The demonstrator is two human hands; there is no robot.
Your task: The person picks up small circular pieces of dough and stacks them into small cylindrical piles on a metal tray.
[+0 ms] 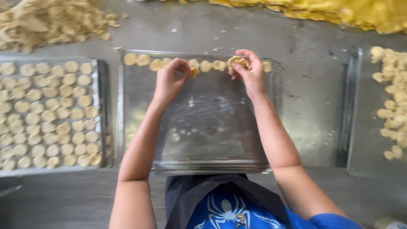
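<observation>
A metal baking tray [203, 127] lies in front of me, with one row of small round pale dough pieces [144, 60] along its far edge. My left hand [169, 80] pinches one dough piece [194, 73] just below that row. My right hand [250, 72] holds a small stack of dough pieces [238, 62] over the right part of the row. The rest of the tray is bare metal.
To the left lies a tray [98, 110] filled with rows of dough rounds. A third tray [360, 127] at the right holds loose rounds. On the grey table sit a crumbly dough heap [46, 21] at far left and yellow dough [360, 12] at far right.
</observation>
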